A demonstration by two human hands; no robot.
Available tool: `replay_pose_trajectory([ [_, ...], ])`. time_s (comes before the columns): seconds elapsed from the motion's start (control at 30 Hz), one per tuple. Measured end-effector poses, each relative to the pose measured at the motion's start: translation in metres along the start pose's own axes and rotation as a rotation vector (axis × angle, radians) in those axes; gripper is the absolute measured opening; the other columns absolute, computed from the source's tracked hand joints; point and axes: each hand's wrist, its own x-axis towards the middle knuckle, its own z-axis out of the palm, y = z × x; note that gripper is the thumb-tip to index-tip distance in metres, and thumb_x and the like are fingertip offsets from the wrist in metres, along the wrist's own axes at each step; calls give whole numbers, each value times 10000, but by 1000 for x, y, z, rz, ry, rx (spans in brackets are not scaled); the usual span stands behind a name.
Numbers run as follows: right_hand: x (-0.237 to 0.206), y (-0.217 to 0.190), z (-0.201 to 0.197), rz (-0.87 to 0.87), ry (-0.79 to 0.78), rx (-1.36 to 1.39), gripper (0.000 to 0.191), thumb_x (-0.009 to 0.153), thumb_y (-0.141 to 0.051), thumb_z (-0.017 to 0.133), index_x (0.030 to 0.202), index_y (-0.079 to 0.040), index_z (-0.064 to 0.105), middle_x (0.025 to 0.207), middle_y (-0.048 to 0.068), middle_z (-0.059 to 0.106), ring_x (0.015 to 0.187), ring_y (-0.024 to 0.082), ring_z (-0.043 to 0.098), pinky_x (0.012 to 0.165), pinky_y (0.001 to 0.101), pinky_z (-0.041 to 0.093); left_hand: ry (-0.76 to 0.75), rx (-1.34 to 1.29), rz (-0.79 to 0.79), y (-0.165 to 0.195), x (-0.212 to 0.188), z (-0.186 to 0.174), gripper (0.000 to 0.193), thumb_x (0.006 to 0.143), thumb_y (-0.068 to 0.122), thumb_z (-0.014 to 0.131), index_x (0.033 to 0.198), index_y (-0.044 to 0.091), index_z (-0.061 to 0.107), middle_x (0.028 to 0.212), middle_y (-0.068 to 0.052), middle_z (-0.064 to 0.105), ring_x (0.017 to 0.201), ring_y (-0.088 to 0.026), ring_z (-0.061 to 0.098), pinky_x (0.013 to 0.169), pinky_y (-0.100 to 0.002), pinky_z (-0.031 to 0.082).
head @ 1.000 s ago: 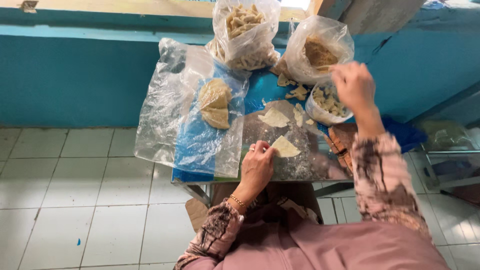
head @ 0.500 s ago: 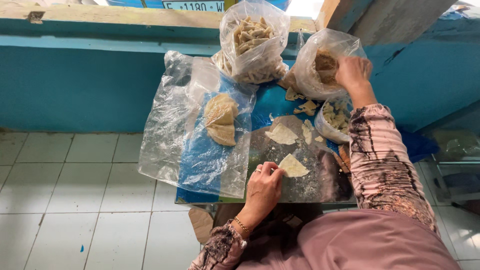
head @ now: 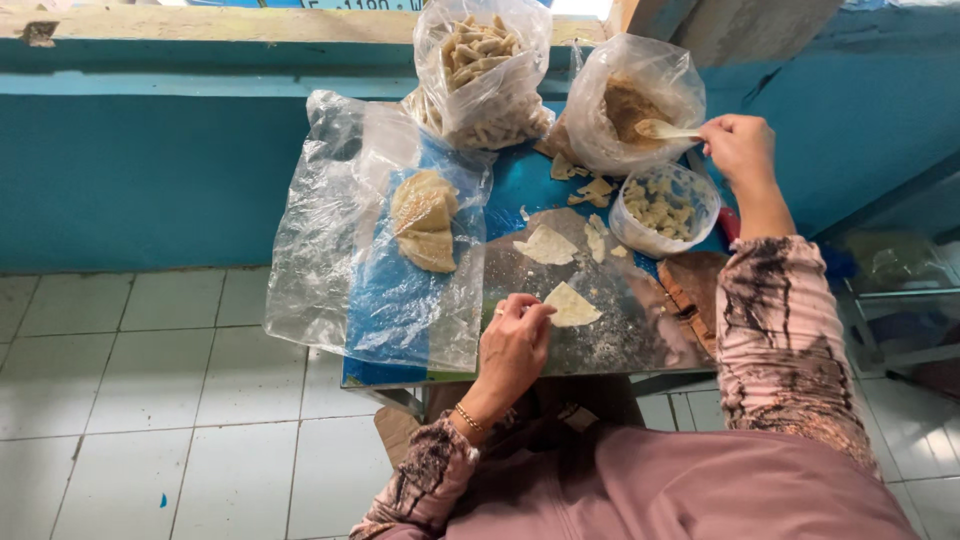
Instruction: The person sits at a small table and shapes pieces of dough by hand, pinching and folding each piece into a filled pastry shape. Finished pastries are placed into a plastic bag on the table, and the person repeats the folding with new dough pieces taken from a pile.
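Dough wrapper (head: 572, 305), pale, triangular: flat on the dusty grey work surface (head: 620, 340), near middle of the small table. Left hand (head: 515, 340) sits at its left corner, fingertips (head: 540, 310) bunched and touching the wrapper's edge; a pinch or only a press, cannot tell. Bracelet on that wrist.

Right hand (head: 738, 148) at the far right, fingers curled shut round the handle of a pale spoon (head: 665, 129). Spoon bowl pokes into the mouth of a clear plastic bag (head: 635, 105) with brown filling inside.

Just near of that bag: round clear tub (head: 665, 210) with small pale pieces in it. Between tub and held wrapper: second flat wrapper (head: 547, 245), with a narrow scrap just to its right. More scraps (head: 590, 188) lie on the blue table top (head: 520, 185) at the foot of the filling bag.

Far middle: upright plastic bag (head: 483, 70) full of pale finger-shaped pieces.

Left side: large clear plastic sheet (head: 380, 250) draped over the table edge, with a short stack of round folded wrappers (head: 425, 220) under or in it; cannot tell which.

Near right of the work surface: brown wooden object (head: 695, 290), partly hidden by the patterned sleeve (head: 780, 330).

Surroundings: blue wall (head: 150, 160) behind, white tiled floor (head: 120, 400) to the left.
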Motion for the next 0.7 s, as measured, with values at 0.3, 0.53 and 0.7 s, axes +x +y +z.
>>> replay_pose_trajectory([
  [0.3, -133, 3, 2, -2, -221, 325, 148, 981, -146, 685, 1023, -41, 781, 741, -28, 649, 636, 28, 527, 556, 221, 387, 36, -24, 0, -13, 19, 8, 170, 892, 91, 728, 1049, 154, 743, 1095, -79, 658, 985, -296, 634, 819, -397, 530],
  [0.53, -246, -35, 23, -186, -239, 109, 146, 945, -155, 680, 1037, -88, 772, 851, 19, 741, 704, 115, 679, 626, 282, 515, -124, 135, 200, -26, 20, 13, 305, 840, 94, 743, 1130, 189, 748, 1224, -116, 595, 995, -289, 605, 823, -394, 531],
  [0.7, -256, -60, 21, -312, -193, 15, 129, 954, -171, 688, 1045, -109, 756, 943, 78, 731, 777, 243, 704, 681, 347, 534, -171, 252, 272, -29, 14, 17, 335, 843, 94, 723, 1162, 196, 742, 1256, -115, 581, 1077, -309, 582, 827, -403, 522],
])
